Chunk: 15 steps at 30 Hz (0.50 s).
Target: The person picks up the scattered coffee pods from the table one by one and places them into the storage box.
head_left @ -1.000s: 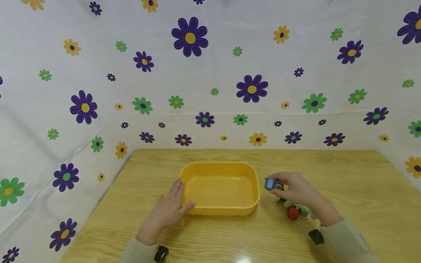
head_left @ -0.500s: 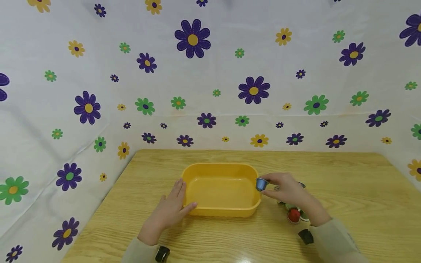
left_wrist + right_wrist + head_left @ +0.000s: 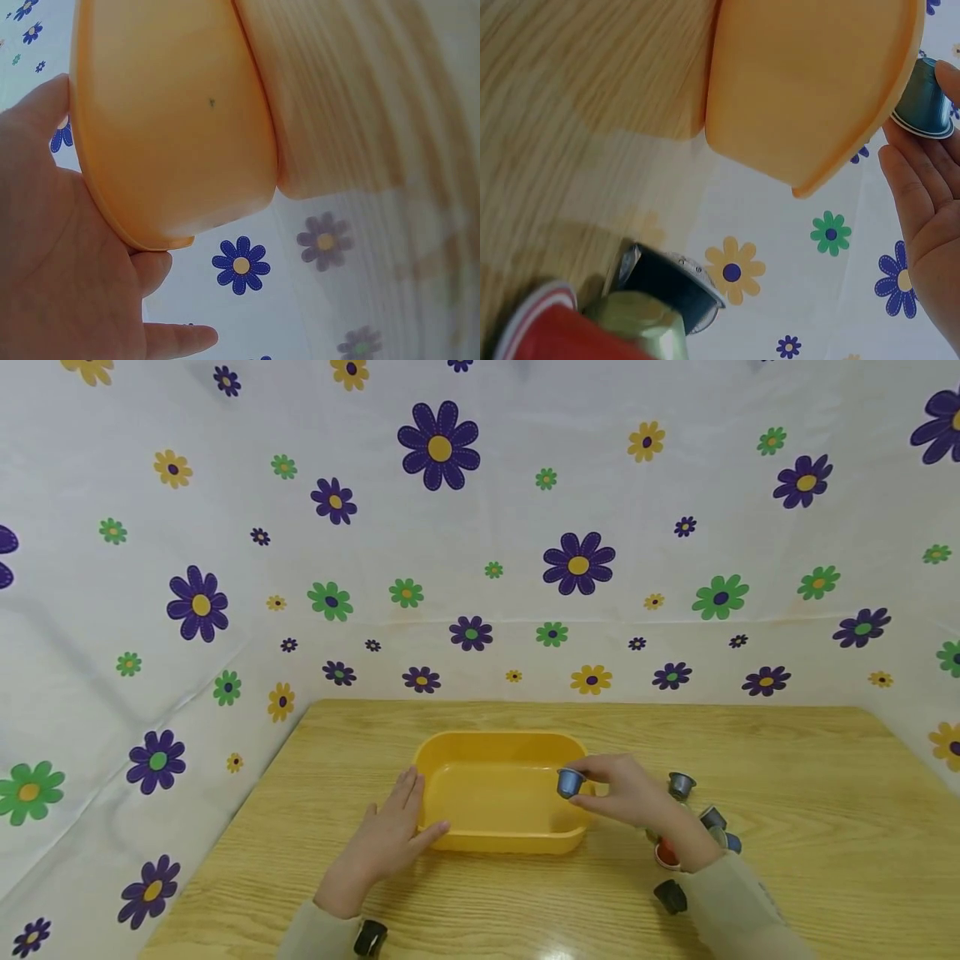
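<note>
A small blue coffee capsule [image 3: 570,783] is pinched between the thumb and fingers of my right hand [image 3: 622,789], over the right rim of a yellow plastic tub [image 3: 506,843]. In the right wrist view the same capsule [image 3: 924,101] shows beside the tub's edge, its flanged rim toward the tub. My left hand [image 3: 386,839] rests against the tub's left side, fingers straight along the rim and thumb at the front corner. The left wrist view shows this hand's fingertips at the tub's rim [image 3: 97,187]. Only bare yellow floor shows inside the tub.
Several more capsules lie on the wooden table [image 3: 525,910] right of the tub, partly behind my right forearm. Among them are a dark grey capsule [image 3: 681,786], a red capsule [image 3: 574,330] and a pale green capsule [image 3: 641,322]. A flowered white cloth [image 3: 495,527] hangs behind the table.
My right hand has carried the blue capsule leftward from beside the capsule pile to over the tub's right rim, uncovering more capsules on the right. The left hand stays at the tub.
</note>
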Each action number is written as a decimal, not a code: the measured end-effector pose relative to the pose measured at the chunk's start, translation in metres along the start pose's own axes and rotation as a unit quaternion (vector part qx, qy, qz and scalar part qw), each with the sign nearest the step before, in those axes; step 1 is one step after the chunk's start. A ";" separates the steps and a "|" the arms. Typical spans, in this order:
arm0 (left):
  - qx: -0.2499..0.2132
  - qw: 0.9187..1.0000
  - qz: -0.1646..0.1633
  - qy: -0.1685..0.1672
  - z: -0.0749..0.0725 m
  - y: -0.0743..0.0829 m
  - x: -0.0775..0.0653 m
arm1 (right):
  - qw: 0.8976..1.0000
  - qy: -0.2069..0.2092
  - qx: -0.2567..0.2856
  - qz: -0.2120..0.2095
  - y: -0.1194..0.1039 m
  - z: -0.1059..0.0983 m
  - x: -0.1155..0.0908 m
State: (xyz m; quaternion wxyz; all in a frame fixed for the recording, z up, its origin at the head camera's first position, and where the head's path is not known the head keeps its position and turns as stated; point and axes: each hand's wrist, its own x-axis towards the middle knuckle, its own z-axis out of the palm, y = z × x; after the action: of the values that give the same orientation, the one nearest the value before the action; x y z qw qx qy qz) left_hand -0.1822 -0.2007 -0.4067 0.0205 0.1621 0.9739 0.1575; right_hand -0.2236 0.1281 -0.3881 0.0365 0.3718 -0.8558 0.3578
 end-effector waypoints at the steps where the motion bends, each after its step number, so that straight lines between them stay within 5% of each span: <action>1: 0.001 1.000 0.000 -0.001 0.000 0.000 0.000 | 1.000 -0.002 0.002 0.000 -0.001 0.001 0.001; 15: 0.009 1.000 -0.002 -0.003 0.001 0.000 0.000 | 1.000 -0.017 0.003 0.002 -0.007 0.014 0.015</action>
State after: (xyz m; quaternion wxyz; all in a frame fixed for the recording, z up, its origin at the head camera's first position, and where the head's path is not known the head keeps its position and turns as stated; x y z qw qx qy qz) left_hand -0.1824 -0.2007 -0.4080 0.0227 0.1608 0.9756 0.1478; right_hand -0.2264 0.1064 -0.3895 0.0202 0.3763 -0.8558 0.3545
